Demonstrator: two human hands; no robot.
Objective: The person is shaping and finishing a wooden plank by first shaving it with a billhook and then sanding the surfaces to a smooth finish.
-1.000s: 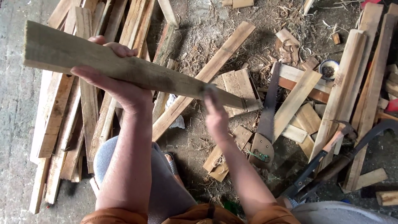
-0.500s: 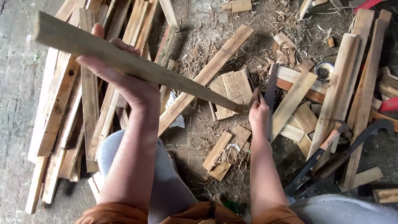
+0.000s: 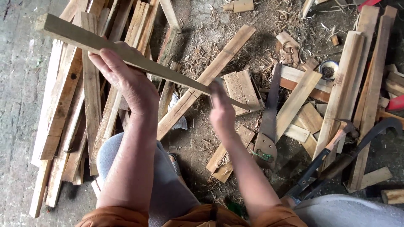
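My left hand (image 3: 126, 82) is shut around a long, thin wooden slat (image 3: 75, 35). I hold it above the ground, its blunt end up at the left. It tapers to a point at the lower right, over a short board. My right hand (image 3: 221, 111) is blurred and held flat with the fingers up. Its fingertips touch the slat's underside near the pointed end, and it grips nothing.
A pile of long slats (image 3: 63, 105) lies on the left. Boards and offcuts are scattered over sawdust on the right. A hand saw (image 3: 269, 122), a hammer (image 3: 336, 134) and a dark curved bar (image 3: 378, 126) lie by my right arm. My grey-trousered knee (image 3: 168, 193) is below.
My right hand swung right toward the slat's tip, then came back left along its underside. The slat's blunt end rose a little in my left hand.
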